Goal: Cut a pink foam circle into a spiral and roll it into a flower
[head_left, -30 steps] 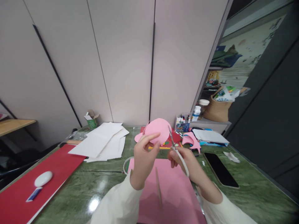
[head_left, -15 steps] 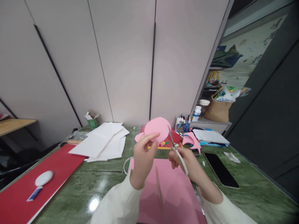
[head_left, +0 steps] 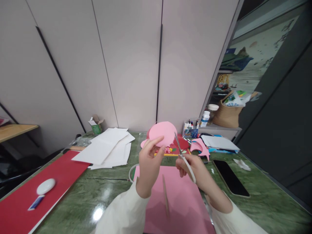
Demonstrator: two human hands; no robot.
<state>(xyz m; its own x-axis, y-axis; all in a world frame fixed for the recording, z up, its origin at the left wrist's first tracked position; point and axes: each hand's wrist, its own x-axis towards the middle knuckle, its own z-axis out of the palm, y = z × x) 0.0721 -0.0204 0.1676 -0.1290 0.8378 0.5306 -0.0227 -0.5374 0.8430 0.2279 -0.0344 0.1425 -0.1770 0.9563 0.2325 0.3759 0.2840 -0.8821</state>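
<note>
My left hand (head_left: pixel 148 164) pinches a round pink paper cutout (head_left: pixel 162 133) and holds it up above the table. My right hand (head_left: pixel 192 169) grips white-handled scissors (head_left: pixel 184 157), whose blades point up at the cutout's right edge. Under both hands a large pink sheet (head_left: pixel 175 198) lies on the green marble table (head_left: pixel 102 191), with a thin wooden stick (head_left: pixel 165 195) on it.
White sheets (head_left: pixel 107 148) lie at the left, a red sheet (head_left: pixel 36 191) with a white oval object (head_left: pixel 45 186) further left. A black phone (head_left: pixel 230 177), pink scraps (head_left: pixel 200 146), a pen holder (head_left: pixel 190 130) and a woven basket (head_left: pixel 226 113) are at the right.
The pink cutout has turned a little in my left hand and shifted slightly left; the scissors stay at its right edge.
</note>
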